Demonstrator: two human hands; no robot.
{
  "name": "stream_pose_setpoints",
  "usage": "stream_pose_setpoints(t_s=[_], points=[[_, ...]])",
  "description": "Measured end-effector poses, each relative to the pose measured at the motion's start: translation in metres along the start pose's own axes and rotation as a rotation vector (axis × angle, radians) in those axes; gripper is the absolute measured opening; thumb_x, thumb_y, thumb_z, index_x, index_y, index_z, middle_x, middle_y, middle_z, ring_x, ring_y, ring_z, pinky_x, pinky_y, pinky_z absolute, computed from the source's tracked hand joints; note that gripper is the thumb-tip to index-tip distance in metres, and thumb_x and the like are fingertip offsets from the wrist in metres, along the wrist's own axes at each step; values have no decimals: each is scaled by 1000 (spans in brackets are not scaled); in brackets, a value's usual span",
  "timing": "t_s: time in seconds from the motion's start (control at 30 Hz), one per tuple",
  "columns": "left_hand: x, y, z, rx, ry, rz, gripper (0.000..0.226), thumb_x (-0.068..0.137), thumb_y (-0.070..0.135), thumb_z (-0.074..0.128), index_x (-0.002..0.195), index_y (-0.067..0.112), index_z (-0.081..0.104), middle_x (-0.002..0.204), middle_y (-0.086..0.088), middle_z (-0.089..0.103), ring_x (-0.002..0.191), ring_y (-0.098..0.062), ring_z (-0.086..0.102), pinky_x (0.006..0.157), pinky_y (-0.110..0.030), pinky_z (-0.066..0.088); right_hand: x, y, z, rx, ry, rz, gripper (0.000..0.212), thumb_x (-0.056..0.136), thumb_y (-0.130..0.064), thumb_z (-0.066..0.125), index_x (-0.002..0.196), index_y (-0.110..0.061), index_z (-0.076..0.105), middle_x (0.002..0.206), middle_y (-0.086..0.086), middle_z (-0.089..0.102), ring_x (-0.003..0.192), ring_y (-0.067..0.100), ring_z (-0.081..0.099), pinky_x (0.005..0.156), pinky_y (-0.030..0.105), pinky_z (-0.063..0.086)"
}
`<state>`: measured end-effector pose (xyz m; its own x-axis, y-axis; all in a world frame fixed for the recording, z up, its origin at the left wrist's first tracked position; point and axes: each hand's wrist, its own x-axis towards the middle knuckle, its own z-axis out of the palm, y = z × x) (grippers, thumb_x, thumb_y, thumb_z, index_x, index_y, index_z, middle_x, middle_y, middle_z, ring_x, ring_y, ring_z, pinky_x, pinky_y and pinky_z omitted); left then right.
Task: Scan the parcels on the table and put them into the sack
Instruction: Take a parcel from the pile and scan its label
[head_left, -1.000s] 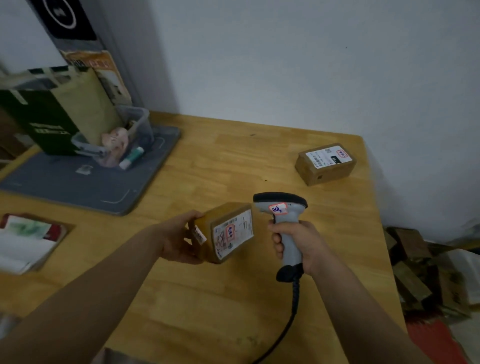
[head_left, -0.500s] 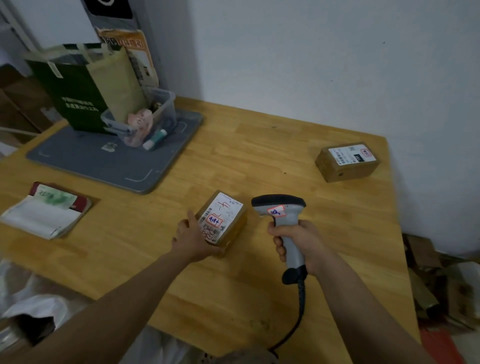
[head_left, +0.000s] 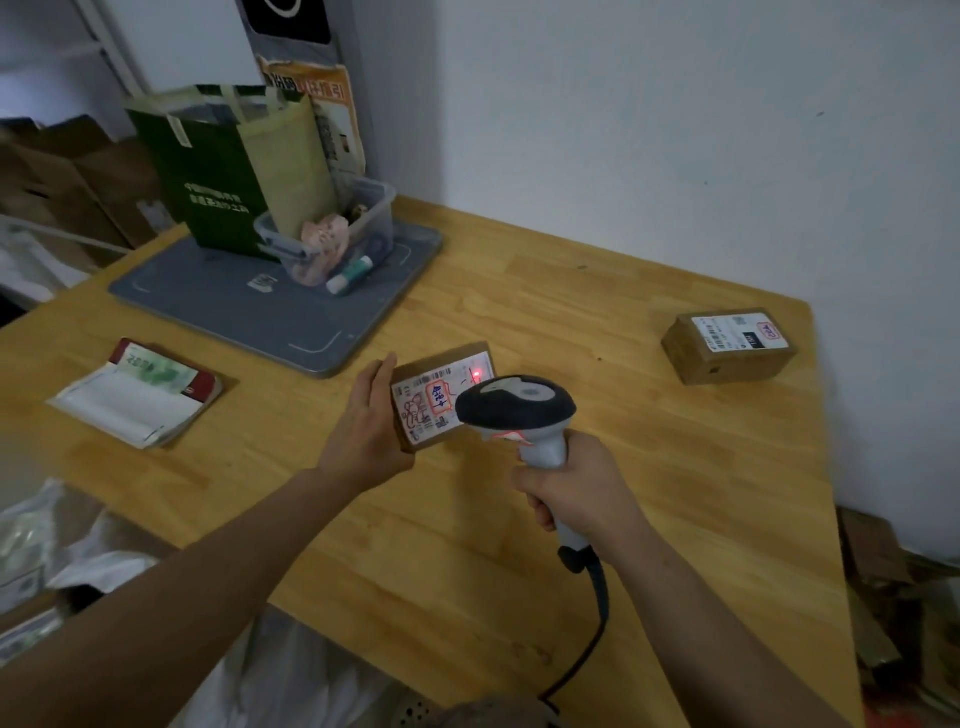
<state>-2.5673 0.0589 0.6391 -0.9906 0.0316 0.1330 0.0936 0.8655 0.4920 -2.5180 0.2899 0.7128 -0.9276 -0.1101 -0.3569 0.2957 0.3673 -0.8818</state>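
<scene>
The near parcel (head_left: 434, 402), a small brown box, sits at the middle of the bench (head_left: 467, 561), tipped so that its white label faces up toward the camera. I cannot tell whether its lower edge rests on the wood or is raised off it.

The left hand (head_left: 370, 423) lies against the parcel's left end. Its fingers are straight and pressed flat along that side, not curled round the box, and the thumb is out of sight. The parcel lies just to the right of this palm, touching it.

The right hand (head_left: 576, 488) is clenched round the grey handle of the scanner (head_left: 514, 402). The scanner's dark head hangs over the parcel's right half and hides part of the label. A red dot of light (head_left: 475, 373) shows on the label near its upper right corner. The scanner's cable (head_left: 597, 618) runs down toward the bench's near edge.

A far parcel (head_left: 727, 345) lies flat, label up, near the right rear corner, well apart from both hands. The white sack (head_left: 104, 551) lies below the near left edge of the bench.

To the left lies a folded booklet (head_left: 140, 397). Behind it a grey tray (head_left: 249, 306) holds a clear bin (head_left: 363, 218) and a green bag (head_left: 208, 176).
</scene>
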Motion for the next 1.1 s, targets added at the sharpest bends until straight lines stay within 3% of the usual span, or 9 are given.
stream_pose_setpoints(t_s=[0.43,0.8,1.1], points=[[-8,-11,-12,20,45,3,123,59,15,88,152,4,8,152,-14,17,139,-27,27,107,-34,36,-2,-8,13,-27,1,-49,15,81,-5,68,77,-10,55,51,3,54,38,12,49,43,25,44],[-16,-19,-15,25,71,-1,124,58,18,89,152,3,9,151,-15,19,138,-29,29,108,-42,41,-3,-13,22,-16,-6,-54,15,81,-4,67,77,-10,54,50,3,52,39,14,48,44,27,44],[-35,-33,-24,-26,134,-116,121,62,23,87,152,8,8,152,-7,14,137,-22,29,107,-33,42,-1,-21,46,31,-77,-46,16,82,-6,71,86,-5,55,57,9,54,41,15,48,42,25,43]])
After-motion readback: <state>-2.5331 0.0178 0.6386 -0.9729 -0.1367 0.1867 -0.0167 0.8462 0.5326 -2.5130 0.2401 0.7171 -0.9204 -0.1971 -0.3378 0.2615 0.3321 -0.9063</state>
